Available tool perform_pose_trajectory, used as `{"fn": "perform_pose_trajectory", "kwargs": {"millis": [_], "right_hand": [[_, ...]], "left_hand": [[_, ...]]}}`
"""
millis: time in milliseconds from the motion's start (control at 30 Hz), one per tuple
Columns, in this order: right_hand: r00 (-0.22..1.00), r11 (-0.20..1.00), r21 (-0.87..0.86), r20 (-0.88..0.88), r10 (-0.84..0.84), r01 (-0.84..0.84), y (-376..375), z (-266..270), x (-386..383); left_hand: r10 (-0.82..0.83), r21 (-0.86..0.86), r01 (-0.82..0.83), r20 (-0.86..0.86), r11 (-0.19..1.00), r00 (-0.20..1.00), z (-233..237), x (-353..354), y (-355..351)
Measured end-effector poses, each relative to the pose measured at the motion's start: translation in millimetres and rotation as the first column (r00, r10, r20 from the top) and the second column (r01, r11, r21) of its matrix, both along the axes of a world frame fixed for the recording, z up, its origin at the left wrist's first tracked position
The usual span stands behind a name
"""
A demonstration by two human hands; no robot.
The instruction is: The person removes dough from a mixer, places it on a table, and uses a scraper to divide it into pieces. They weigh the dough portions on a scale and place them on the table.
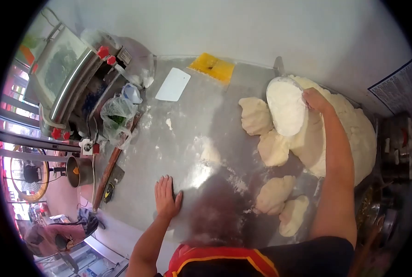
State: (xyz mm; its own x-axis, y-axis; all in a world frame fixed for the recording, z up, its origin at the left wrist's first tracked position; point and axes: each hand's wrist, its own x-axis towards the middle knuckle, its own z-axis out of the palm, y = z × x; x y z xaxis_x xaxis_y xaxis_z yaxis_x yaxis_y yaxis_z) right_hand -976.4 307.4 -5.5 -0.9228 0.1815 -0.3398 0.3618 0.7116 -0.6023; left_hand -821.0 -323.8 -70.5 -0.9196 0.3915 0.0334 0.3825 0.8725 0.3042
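A: Two bare hands show; how does the left hand [167, 199] stand?

B: Flat on the grey metal table [178, 124], fingers straight, thumb apart, grasping nothing.

A: And farther right?

B: Four small, cream-coloured lumps of dough [256, 116] lie there, likely soft and quick to sag; a broad palm underneath should suit them.

A: Where is the pale oval bowl [269, 104]?

B: Just right of the upper lumps, filled with loose white flour [287, 106]. It looks stiff-walled and fairly weighty, apt to spill if tipped, so the rim seems the place to hold.

A: Does the right hand [317, 99] take it there?

B: Yes, it is closed on the right rim; any fingers beneath are hidden.

A: And beyond?

B: The large, rounded, cream-coloured dough mass [354, 134], probably heavy and yielding, better gathered from below with both hands.
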Motion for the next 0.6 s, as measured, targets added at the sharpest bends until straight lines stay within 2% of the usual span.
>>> {"fn": "perform_pose_trajectory", "kwargs": {"millis": [33,67,100,133,167,233,267,300,333,367,433,500,600], "right_hand": [[0.999,0.997,0.06,0.04,0.035,-0.038,0,-1,-3],[0.991,0.939,0.332,-0.061,0.119,-0.092,-3,-5,-3],[0.964,0.805,0.584,-0.137,0.227,-0.106,-7,-6,-3],[0.918,0.606,0.791,-0.18,0.353,-0.078,-13,-3,-6],[0.987,0.667,0.745,-0.124,0.101,0.025,-54,27,-13],[0.902,0.789,0.612,-0.368,0.224,0.054,-116,52,-23],[0.839,0.891,0.45,-0.458,0.294,-0.067,-129,35,-33],[0.81,0.945,0.265,-0.5,0.305,-0.193,-145,7,-34],[0.942,0.885,0.361,-0.043,0.331,-0.295,-191,37,-27],[0.913,0.877,0.355,-0.127,0.388,-0.323,-204,20,-18],[0.844,0.729,0.58,-0.125,0.521,-0.364,-207,-22,-17],[0.817,0.678,0.645,-0.143,0.559,-0.351,-207,-40,-15],[0.817,0.694,0.563,-0.055,0.573,-0.449,-220,-33,-15]], "left_hand": [[0.003,-0.005,-0.003,0.014,1.0,1.0,2,-1,1],[0.005,-0.01,-0.005,0.027,1.0,1.0,5,-2,2],[0.007,-0.016,-0.006,0.043,1.0,0.999,7,-3,2],[0.013,-0.019,-0.012,0.055,1.0,0.998,9,-4,4],[0.026,-0.023,-0.024,0.067,0.999,0.997,10,-3,4],[0.036,-0.028,-0.035,0.044,0.999,0.998,11,-4,4],[0.03,-0.029,-0.029,0.044,0.999,0.999,10,-3,3],[0.017,-0.016,-0.017,0.028,1.0,0.999,8,0,1],[0.006,0.0,-0.006,0.004,1.0,1.0,5,0,0],[-0.001,0.015,0.002,-0.024,1.0,1.0,4,-1,-1],[0.005,0.018,-0.005,-0.006,1.0,1.0,5,-1,-1],[0.014,0.022,-0.014,0.005,1.0,1.0,6,-2,-1],[0.013,0.031,-0.014,0.023,0.999,1.0,4,2,-3]]}}
